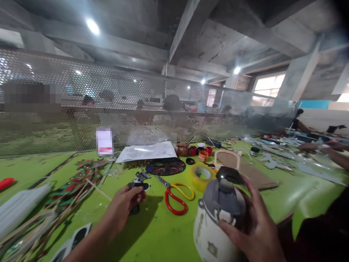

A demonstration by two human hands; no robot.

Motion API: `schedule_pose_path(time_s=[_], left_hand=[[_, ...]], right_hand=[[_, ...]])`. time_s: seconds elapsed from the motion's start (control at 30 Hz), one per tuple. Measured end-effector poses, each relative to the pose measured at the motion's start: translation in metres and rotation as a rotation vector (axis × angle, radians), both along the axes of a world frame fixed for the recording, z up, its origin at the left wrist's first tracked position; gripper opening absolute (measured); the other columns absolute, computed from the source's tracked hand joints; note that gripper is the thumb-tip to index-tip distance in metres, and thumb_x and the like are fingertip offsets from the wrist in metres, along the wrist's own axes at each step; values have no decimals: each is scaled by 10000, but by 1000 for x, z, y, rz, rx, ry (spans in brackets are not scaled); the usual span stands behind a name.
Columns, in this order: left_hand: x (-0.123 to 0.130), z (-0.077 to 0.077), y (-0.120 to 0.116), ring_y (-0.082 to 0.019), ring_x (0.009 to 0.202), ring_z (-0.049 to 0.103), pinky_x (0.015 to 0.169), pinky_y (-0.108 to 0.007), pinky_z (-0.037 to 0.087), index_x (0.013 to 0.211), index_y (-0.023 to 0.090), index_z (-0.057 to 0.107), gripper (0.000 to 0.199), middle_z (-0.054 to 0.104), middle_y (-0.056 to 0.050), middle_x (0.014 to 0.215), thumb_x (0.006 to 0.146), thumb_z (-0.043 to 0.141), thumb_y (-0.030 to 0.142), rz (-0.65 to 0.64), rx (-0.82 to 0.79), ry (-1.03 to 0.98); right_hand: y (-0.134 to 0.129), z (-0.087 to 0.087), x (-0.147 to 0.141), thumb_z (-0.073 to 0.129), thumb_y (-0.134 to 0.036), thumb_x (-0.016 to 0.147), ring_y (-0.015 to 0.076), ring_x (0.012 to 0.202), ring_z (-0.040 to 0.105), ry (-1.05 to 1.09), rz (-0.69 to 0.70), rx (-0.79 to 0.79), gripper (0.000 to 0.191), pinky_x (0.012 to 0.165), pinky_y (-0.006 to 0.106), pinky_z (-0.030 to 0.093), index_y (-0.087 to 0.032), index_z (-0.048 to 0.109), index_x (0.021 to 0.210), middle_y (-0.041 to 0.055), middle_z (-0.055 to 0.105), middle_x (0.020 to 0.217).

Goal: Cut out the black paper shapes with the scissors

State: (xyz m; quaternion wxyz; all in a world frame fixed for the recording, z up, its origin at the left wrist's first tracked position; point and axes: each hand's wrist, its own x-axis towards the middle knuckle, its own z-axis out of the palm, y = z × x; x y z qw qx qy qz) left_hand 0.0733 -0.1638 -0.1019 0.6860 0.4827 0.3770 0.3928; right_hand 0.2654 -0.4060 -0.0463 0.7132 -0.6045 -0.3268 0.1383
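My left hand (121, 205) pinches a small flat black-and-white cutout (139, 185) between thumb and fingers, just above the green table. Behind it lie several small black-and-white scraps (141, 176). My right hand (257, 222) is wrapped round the upper right side of a white water bottle (205, 233) with a grey lid and carry loop. The bottle stands tilted slightly at the front; its base is out of view. Between my hands, scissors (169, 186) with one red and one yellow handle lie flat. A roll of clear yellowish tape (195, 179) sits behind the bottle.
Decorated sticks (69, 198) and a white bundle (21, 209) cover the left. Farther back are a paint-stained palette (166, 167), white sheets (147, 152) and paint jars (203, 156). A perforated metal screen (122, 123) closes the far side. Another person's arm (336, 154) is at right.
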Motion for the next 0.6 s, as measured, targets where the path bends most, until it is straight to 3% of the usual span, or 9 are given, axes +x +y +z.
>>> schedule_pose_path(time_s=[0.1, 0.2, 0.3, 0.4, 0.5, 0.6], left_hand=[[-1, 1, -1, -122, 549, 572, 548, -218, 447, 714, 126, 593, 144, 667, -50, 637, 703, 708, 213, 6, 18, 4], [-2, 4, -3, -123, 548, 567, 541, -221, 440, 714, 128, 591, 150, 671, -53, 640, 711, 704, 226, -7, 33, 23], [-1, 6, -6, -125, 553, 566, 545, -224, 435, 711, 130, 595, 157, 672, -51, 640, 711, 705, 243, -17, 45, 29], [1, 7, -9, -121, 543, 554, 536, -223, 421, 705, 127, 604, 163, 664, -46, 624, 700, 707, 253, -28, 52, 34], [1, 8, -11, -115, 531, 540, 521, -219, 401, 700, 121, 608, 178, 654, -43, 616, 695, 706, 270, -46, 57, 40], [1, 8, -12, -114, 538, 545, 533, -220, 400, 697, 123, 603, 183, 651, -39, 619, 690, 706, 275, -52, 66, 36]], right_hand=[[12, -1, -6, 770, -187, 601, 252, 1056, 655, -16, -20, 8, 1021, 909, 362, 523, -314, 239, 1464, 85, 611, 1237], [17, -11, -2, 769, -324, 652, 299, 1031, 657, -132, -152, -49, 955, 902, 471, 519, -295, 260, 1460, 111, 628, 1200], [15, -29, -1, 757, -386, 679, 374, 1176, 552, -286, -260, -54, 852, 942, 567, 466, -285, 331, 1409, 154, 506, 1355], [11, -39, -6, 730, -308, 722, 391, 1294, 427, -436, -280, 112, 748, 1002, 611, 389, -272, 348, 1363, 167, 395, 1438], [8, -32, -9, 712, -196, 732, 390, 1345, 344, -668, -279, 244, 586, 1004, 635, 362, -285, 441, 1244, 133, 325, 1483], [2, -18, -4, 633, -241, 800, 378, 1378, 276, -902, -254, 155, 567, 1039, 624, 309, -311, 430, 1326, 93, 276, 1522]])
